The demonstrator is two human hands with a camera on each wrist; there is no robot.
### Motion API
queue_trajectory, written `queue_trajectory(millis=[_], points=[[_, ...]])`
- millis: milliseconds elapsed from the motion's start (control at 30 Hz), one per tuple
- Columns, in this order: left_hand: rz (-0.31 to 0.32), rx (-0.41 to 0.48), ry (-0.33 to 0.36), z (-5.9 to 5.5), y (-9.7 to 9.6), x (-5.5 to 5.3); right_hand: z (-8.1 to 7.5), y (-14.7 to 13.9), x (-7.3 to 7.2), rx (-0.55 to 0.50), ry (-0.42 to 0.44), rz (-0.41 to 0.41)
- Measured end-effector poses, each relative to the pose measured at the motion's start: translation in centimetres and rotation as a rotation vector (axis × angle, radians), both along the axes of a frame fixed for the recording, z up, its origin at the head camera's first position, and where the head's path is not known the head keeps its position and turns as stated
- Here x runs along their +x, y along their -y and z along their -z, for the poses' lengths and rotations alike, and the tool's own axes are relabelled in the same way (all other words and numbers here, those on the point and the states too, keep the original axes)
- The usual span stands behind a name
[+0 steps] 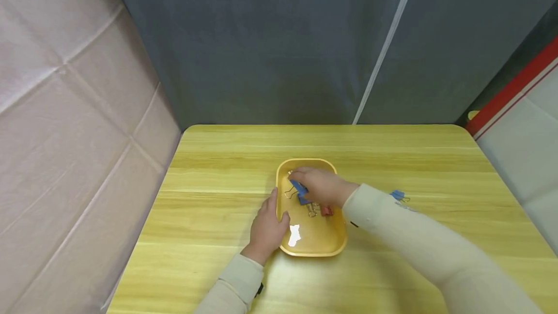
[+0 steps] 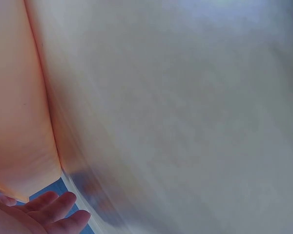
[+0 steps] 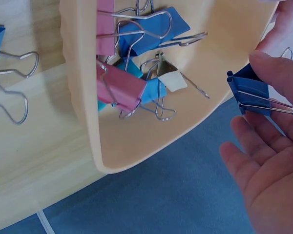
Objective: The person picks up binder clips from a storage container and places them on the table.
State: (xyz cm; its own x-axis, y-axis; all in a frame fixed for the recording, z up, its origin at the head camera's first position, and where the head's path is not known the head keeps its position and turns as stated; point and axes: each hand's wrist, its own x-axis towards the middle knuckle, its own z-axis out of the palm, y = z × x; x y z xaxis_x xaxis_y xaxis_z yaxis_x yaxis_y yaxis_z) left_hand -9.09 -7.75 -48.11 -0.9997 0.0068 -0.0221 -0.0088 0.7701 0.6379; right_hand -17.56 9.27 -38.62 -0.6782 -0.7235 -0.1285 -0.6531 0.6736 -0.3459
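Between thumb and fingers my right hand (image 1: 321,186) pinches a blue binder clip (image 3: 254,90), its wire handles pointing back into the palm. It is over the far part of a yellow plastic tray (image 1: 320,252). My left hand (image 1: 267,229) holds the tray's left rim, thumb over the edge and fingers along the outside; loosely bent fingers (image 2: 63,209) show in the left wrist view. Inside the tray lie several binder clips, among them a pink clip (image 3: 122,87) and a blue clip (image 3: 158,30). The right hand partly covers the pile in the head view.
On the wooden table (image 1: 209,207), right of the tray, lies another blue binder clip (image 1: 397,195); a further small piece beside it is partly covered by the right sleeve (image 1: 392,222). A dark grey partition (image 1: 270,52) stands behind the table, a pale wall (image 1: 78,134) at the left.
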Motion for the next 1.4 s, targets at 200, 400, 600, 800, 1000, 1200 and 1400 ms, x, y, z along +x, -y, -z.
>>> queue_trajectory(millis=[200, 400, 600, 800, 1000, 1200, 1400], points=[[0.0, -0.004, -0.013, 0.1, -0.1, 0.0, -0.3, -0.9, 0.0, 0.0, -0.032, 0.023], [0.0, 0.003, -0.023, 0.0, -0.2, 0.0, -0.5, -2.3, -0.3, -0.022, -0.047, 0.045], [0.002, 0.006, -0.023, -0.1, -0.2, 0.0, -1.1, -3.9, -0.5, -0.041, -0.015, 0.094], [0.007, 0.013, -0.027, -0.2, -0.2, -0.1, -1.4, -5.8, -0.8, -0.036, -0.059, 0.104], [0.006, 0.016, -0.025, -0.1, -0.3, -0.1, -1.1, -8.1, -1.1, -0.026, -0.111, 0.139], [0.01, 0.01, -0.037, -0.1, -0.3, -0.1, -0.9, -10.0, -1.3, -0.005, -0.129, 0.176], [0.01, 0.015, -0.028, -0.2, -0.4, -0.1, -0.5, -11.9, -1.4, 0.008, -0.119, 0.215]])
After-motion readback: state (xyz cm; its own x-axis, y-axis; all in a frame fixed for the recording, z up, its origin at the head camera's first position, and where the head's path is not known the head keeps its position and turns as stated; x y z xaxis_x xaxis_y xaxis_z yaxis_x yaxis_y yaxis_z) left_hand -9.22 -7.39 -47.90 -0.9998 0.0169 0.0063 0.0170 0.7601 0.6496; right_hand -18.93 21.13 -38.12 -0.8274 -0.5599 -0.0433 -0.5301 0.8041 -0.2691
